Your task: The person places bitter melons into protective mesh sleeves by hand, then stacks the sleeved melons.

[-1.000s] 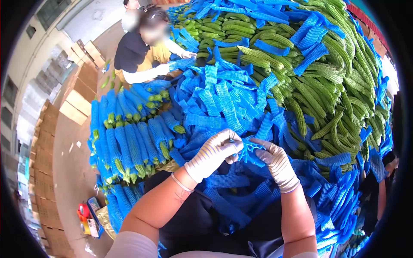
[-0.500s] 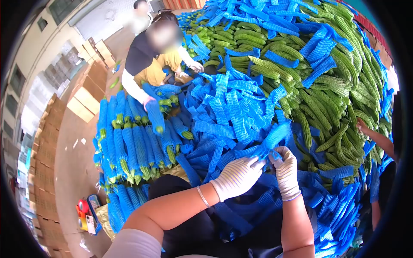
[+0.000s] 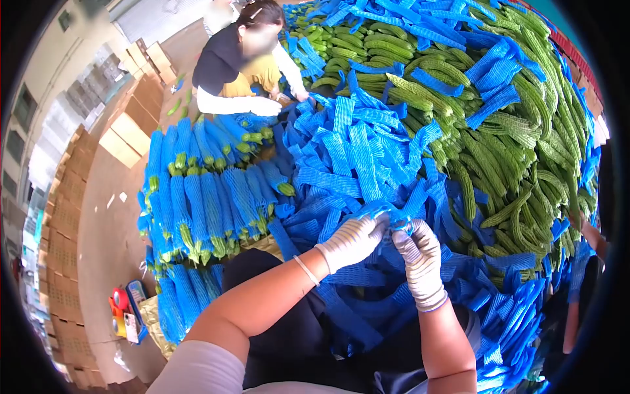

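Observation:
Both my hands, in striped whitish gloves, are closed on a blue foam net sleeve (image 3: pixel 380 209), which is bunched up between them. My left hand (image 3: pixel 354 241) pinches its left side, and my right hand (image 3: pixel 420 262) grips it at the right with bent fingers. No melon shows inside this sleeve. Just beyond my hands lies a heap of loose blue net sleeves (image 3: pixel 361 154). Green bumpy bitter melons (image 3: pixel 489 161) are piled to the right of it. On the left, netted bitter melons (image 3: pixel 216 203) are stacked in rows, their green ends sticking out.
A co-worker (image 3: pixel 226 65) crouches at the far left, hands near the sleeve heap. Another person's arm (image 3: pixel 590 236) reaches in at the right edge. Cardboard boxes (image 3: pixel 134 125) stand on the floor at left, near tape rolls and a phone (image 3: pixel 131 325).
My hands have drawn the sleeve closer and lower, and it is now more bunched. The co-worker has let go of a netted melon at the rows and pulled that arm back.

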A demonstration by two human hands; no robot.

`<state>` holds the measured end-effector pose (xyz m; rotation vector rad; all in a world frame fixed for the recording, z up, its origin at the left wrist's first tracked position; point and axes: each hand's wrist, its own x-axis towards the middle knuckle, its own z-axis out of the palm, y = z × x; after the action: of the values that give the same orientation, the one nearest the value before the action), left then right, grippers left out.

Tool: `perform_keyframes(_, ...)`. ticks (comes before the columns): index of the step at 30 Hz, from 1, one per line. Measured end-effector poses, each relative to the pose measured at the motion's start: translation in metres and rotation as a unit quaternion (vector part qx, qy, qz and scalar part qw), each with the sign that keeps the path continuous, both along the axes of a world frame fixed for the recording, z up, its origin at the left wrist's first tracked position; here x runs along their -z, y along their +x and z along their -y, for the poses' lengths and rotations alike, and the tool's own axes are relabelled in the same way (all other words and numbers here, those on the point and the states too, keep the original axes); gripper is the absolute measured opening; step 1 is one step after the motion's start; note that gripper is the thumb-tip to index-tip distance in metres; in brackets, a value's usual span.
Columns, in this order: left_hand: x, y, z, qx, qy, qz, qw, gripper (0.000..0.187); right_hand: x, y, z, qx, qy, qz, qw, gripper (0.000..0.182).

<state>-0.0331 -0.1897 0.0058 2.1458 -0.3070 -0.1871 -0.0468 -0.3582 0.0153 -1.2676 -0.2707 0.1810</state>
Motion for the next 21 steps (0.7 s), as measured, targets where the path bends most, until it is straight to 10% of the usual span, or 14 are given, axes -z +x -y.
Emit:
perform_keyframes(4, 0.01, 0.013, 0.007, 0.08, 0.348, 0.068, 0.932, 0.045, 0.009, -0.022, -0.008, -0.171, -0.047, 0.034, 0.983, 0.011)
perform_keyframes(8, 0.029, 0.031, -0.005, 0.018, -0.164, 0.159, 0.973, 0.033, 0.014, -0.023, -0.007, -0.228, -0.004, -0.069, 0.971, 0.012)
perform_keyframes(10, 0.02, 0.037, -0.007, 0.053, 0.208, 0.335, 0.917, 0.034, 0.007, -0.018, -0.009, -0.267, 0.018, -0.111, 0.957, 0.013)
perform_keyframes(11, 0.048, 0.048, -0.011, 0.028, 0.066, 0.253, 0.965, 0.048, 0.005, -0.017, -0.013, -0.257, 0.017, -0.075, 0.963, 0.012)
perform_keyframes(21, 0.033, 0.06, -0.039, 0.079, 0.381, 0.489, 0.781, 0.048, 0.005, -0.03, -0.027, -0.283, -0.06, 0.012, 0.957, 0.015)
